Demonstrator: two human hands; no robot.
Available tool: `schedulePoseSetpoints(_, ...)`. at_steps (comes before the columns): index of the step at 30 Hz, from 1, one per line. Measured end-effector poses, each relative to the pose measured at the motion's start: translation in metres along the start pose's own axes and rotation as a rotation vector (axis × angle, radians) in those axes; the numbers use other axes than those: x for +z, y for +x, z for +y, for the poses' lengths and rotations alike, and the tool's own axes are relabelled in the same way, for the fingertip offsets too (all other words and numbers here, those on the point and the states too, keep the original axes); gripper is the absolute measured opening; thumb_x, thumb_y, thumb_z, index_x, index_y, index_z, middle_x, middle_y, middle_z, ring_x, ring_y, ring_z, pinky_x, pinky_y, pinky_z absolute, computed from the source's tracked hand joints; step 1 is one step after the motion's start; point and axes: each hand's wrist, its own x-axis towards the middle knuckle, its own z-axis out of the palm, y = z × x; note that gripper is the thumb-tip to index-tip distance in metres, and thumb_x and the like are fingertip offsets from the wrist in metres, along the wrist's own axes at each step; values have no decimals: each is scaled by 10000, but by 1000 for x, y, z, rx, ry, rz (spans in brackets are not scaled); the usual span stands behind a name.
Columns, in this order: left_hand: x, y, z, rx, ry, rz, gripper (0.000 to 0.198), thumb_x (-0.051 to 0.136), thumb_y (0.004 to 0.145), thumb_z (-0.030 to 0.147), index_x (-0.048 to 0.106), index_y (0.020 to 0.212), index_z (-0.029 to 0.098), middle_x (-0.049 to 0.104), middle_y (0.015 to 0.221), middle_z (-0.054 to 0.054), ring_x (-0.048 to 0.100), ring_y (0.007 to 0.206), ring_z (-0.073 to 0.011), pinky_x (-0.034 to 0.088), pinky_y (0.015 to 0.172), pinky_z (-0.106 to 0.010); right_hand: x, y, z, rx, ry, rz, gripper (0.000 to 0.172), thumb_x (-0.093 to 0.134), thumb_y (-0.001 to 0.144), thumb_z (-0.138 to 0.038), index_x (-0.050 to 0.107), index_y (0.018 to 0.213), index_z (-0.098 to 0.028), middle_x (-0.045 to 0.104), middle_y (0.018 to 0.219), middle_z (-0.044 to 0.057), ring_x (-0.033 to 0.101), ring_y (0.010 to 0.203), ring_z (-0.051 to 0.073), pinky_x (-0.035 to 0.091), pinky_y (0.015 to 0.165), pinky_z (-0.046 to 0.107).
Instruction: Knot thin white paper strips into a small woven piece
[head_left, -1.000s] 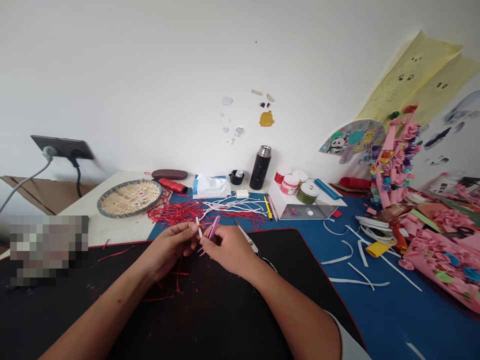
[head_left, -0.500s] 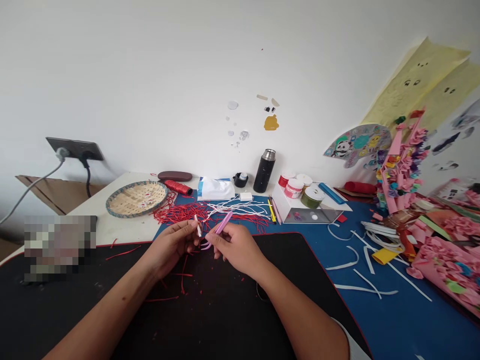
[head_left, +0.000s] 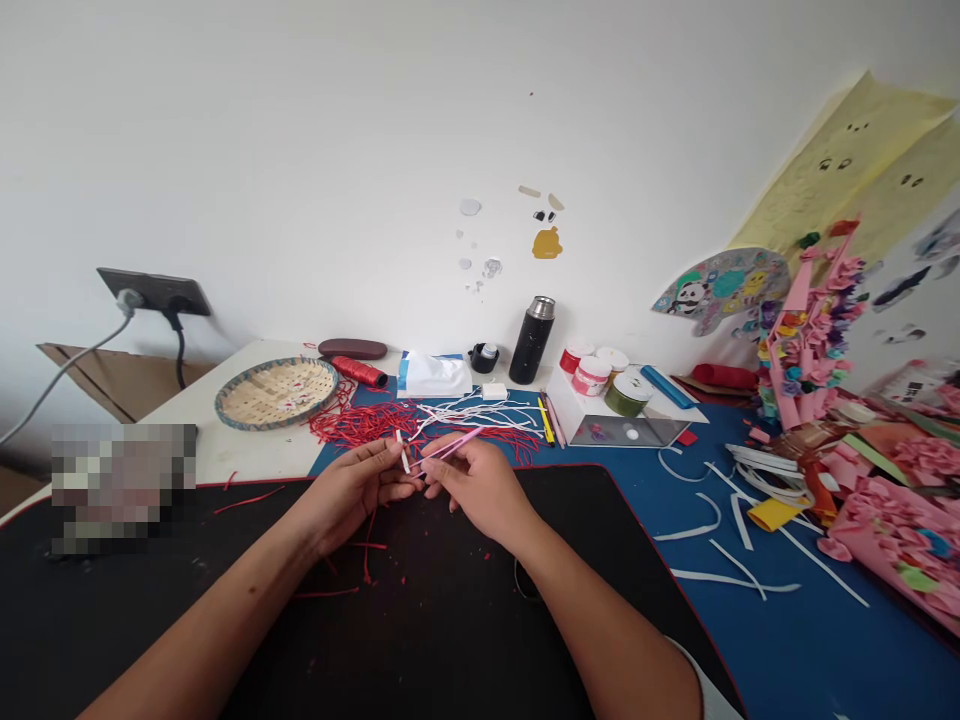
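My left hand [head_left: 358,490] pinches a short white strip [head_left: 403,452] between thumb and fingers, and the strip stands nearly upright. Close beside it, my right hand [head_left: 480,488] grips a thin pink strip [head_left: 457,443] that slants up and to the right. The pink strip's lower end reaches the left fingertips by the white strip; whether the two are joined I cannot make out. Both hands are above the far edge of a black mat [head_left: 420,620]. Just beyond them lie a pile of red cords [head_left: 371,424] and several white cords [head_left: 480,413].
A woven basket [head_left: 277,395], red thread spool [head_left: 358,372], tissue pack [head_left: 435,374] and black flask [head_left: 532,340] stand along the wall. Ribbon rolls [head_left: 591,375] sit on a white box [head_left: 630,430]. White strips [head_left: 735,580] and pink paper flowers [head_left: 892,520] lie to the right.
My hands have come closer together, and the left fingers now reach toward the right fingertips. The pink strip has turned to a flatter slant and shows its narrow edge.
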Motion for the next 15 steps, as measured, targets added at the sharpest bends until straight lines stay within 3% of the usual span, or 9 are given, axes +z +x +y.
schedulePoseSetpoints(15, -4, 1, -1, 19, 49, -43, 217, 877, 809, 298, 759, 865, 124, 747, 768, -82, 711, 687, -183, 574, 558, -223, -3, -5, -8, -214, -389, 12, 122, 676, 979, -299, 748, 1068, -261, 785, 908, 11, 746, 806, 181, 553, 714, 283)
